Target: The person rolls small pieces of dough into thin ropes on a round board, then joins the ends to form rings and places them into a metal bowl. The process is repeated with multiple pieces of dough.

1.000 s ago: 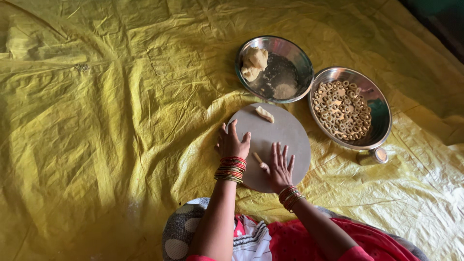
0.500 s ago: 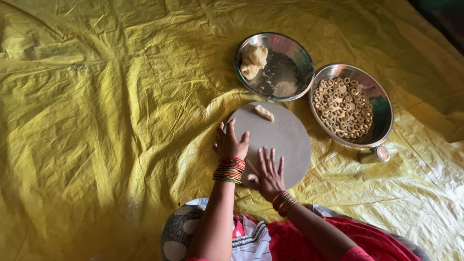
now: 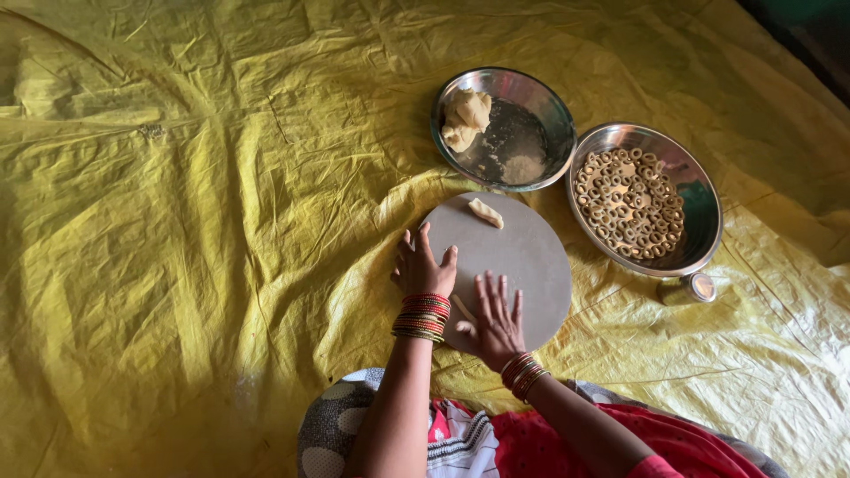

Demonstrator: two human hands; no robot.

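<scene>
- Left hand [image 3: 423,264]: palm down, fingers spread wide, flat on the near-left edge of the round board [image 3: 522,257]; holds nothing. Red and gold bangles at the wrist.
- Right hand [image 3: 496,320]: palm down, fingers splayed, pressed on the near part of the board; grips nothing. A thin strip of dough [image 3: 461,307] shows between the two hands, its right end running under this palm.
- Round board: grey, flat disc, lying on the yellow sheet [image 3: 177,221] just in front of the person.
- Small dough piece [image 3: 485,212]: pale, elongated, loose on the far edge of the board, apart from both hands.
- Steel bowl [image 3: 540,102]: just beyond the board, a lump of dough [image 3: 466,117] at its left side.
- Steel plate [image 3: 699,190]: right of the board, beside the bowl, filled with small dough rings [image 3: 630,204].
- Small capped container [image 3: 691,289]: on the sheet, touching the plate's near rim.
- Yellow sheet: crumpled plastic, covering the whole floor in view.
</scene>
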